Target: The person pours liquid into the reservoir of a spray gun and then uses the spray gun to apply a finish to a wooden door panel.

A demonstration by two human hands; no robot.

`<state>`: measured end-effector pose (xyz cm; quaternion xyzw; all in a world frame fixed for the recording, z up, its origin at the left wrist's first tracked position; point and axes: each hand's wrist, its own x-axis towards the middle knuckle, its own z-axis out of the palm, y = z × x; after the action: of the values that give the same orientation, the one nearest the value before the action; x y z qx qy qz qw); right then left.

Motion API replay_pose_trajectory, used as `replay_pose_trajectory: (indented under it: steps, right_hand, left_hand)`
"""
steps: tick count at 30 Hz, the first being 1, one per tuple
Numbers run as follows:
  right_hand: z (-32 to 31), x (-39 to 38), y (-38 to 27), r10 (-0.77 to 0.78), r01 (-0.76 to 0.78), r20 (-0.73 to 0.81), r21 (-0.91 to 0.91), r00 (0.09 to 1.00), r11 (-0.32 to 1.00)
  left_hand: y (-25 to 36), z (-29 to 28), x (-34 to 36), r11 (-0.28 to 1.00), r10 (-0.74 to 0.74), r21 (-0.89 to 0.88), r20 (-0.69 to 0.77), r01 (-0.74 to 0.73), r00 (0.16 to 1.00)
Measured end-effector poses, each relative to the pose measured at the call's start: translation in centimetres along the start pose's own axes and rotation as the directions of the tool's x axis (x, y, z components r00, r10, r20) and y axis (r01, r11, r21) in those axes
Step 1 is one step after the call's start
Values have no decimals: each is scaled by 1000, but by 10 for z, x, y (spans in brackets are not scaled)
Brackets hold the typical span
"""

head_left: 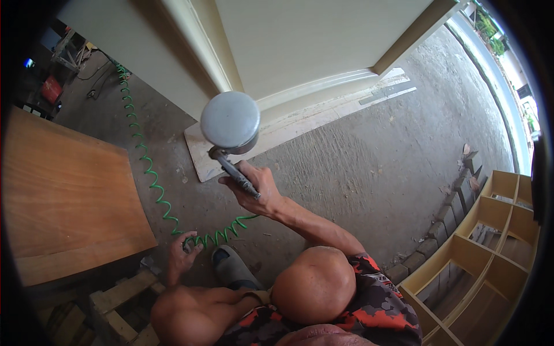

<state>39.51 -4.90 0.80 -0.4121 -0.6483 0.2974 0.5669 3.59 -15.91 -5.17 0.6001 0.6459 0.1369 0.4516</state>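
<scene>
My right hand [258, 185] is wrapped round the handle of a spray gun [235, 173] with a round grey cup [231, 118] on top. The gun is up in front of a pale cream panel [300, 46], near its upright edge strip; the nozzle is hidden from here. A green coiled air hose [153, 173] runs from the far left, past my left hand, and up toward my right hand. Lower down, my left hand [183, 254] has its fingers curled round that hose.
A long board [323, 115] lies on the concrete floor [358, 155] under the panel. At left stands a brown wooden panel [75, 196], with a wooden pallet [124, 300] below it. Grey blocks [444, 222] and a wooden shelf frame [485, 248] are at right. My shoe [234, 265] is beside the hose.
</scene>
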Motion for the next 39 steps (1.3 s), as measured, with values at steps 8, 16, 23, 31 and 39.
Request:
replay_pose_trajectory:
  steps: [8, 16, 23, 31, 39]
  right_hand:
    - [-55, 6, 19, 223, -240, -174, -84, 959, 967]
    - [-133, 15, 42, 222, -293, -321, -192, 921, 937]
    - [-209, 18, 55, 283, -376, -381, -197, 880, 905]
    - [-294, 26, 85, 234, -368, -466, -221, 853, 903]
    - [-371, 37, 93, 269, -431, -555, -183, 787, 883]
  left_hand:
    - [-3, 6, 4, 997, 71, -25, -16, -72, 997]
    - [6, 10, 13, 997, 70, -40, 28, -69, 997]
    - [33, 19, 22, 995, 99, -20, 63, -98, 993]
    - [47, 32, 40, 993, 89, -89, 156, -76, 984]
    - [57, 47, 53, 989, 70, -139, 212, -41, 975]
